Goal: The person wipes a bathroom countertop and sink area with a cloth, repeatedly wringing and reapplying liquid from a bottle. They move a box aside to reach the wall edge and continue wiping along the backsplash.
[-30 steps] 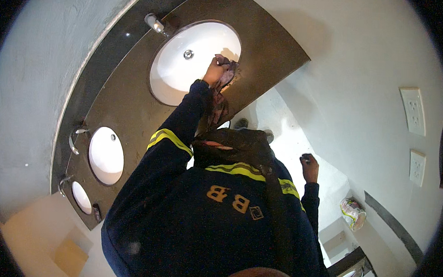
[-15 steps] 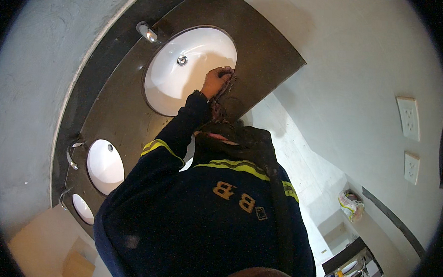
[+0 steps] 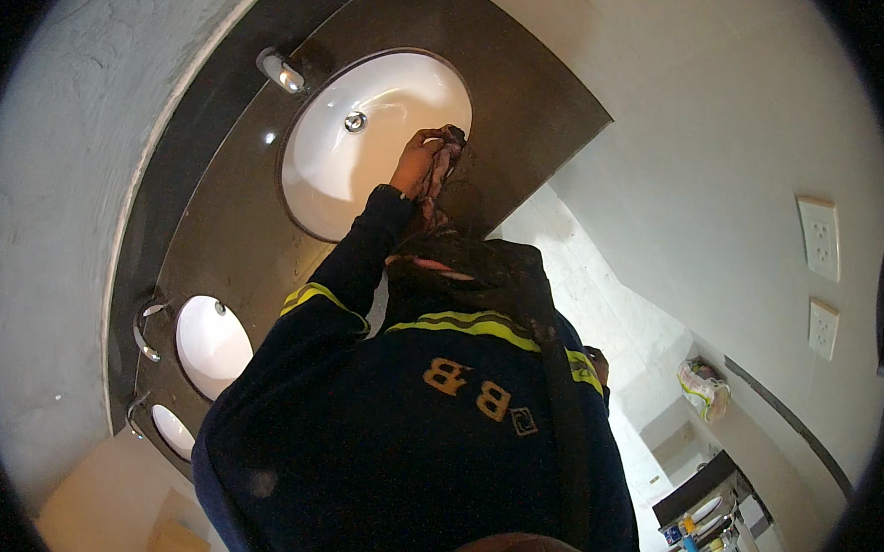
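Note:
At the near right rim of the large white oval sink [image 3: 338, 171], my left hand [image 3: 415, 162] is closed around a dark, crumpled cloth [image 3: 439, 181]. Part of that cloth hangs down over the counter edge toward my body. The sink is set into a dark brown countertop [image 3: 531, 101], and a metal drain [image 3: 355, 123] shows in its bowl. Only a small part of my right hand [image 3: 596, 362] shows, low beside my right side; its fingers are mostly hidden by my sleeve and jacket.
A chrome faucet [image 3: 281, 71] stands behind the large sink. Two more white sinks, a middle one [image 3: 210, 346] and a far one [image 3: 172, 432], line the counter at left. Wall outlets [image 3: 819, 239] are at right. A plastic bag [image 3: 703, 388] lies lower right.
My left hand has shifted slightly left along the sink rim, with the cloth still in it. A bit of my right hand has come into view at my right side.

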